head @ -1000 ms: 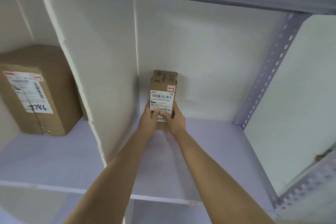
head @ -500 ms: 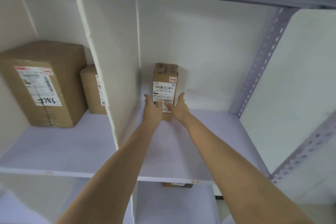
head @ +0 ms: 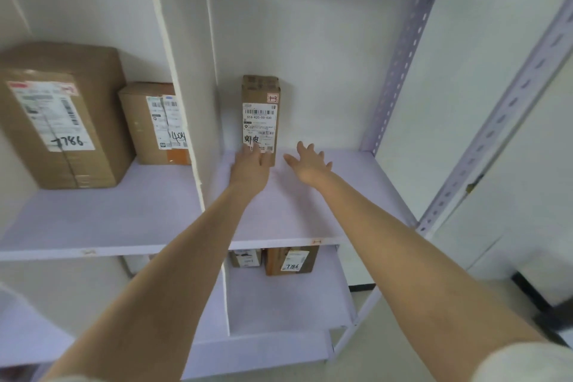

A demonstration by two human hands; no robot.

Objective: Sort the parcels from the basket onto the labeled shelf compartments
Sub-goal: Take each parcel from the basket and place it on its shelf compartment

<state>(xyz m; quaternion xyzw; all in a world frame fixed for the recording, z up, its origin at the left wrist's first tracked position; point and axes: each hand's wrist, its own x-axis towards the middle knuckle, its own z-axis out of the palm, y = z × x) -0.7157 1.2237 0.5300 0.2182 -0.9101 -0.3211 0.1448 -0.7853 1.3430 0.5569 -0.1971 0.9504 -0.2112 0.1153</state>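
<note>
In the head view, the small cardboard parcel [head: 260, 118] stands upright at the back of the right shelf compartment [head: 310, 211], near the white divider [head: 186, 71], with its label facing out. The left hand [head: 251, 164] has straight fingers that touch the low front of the parcel and do not grip it. The right hand [head: 308, 161] is spread open just beside the parcel, holding nothing. The box looks stiff and probably light. Because it is tall and narrow, it may tip, so the two side faces are the best place to hold it.
</note>
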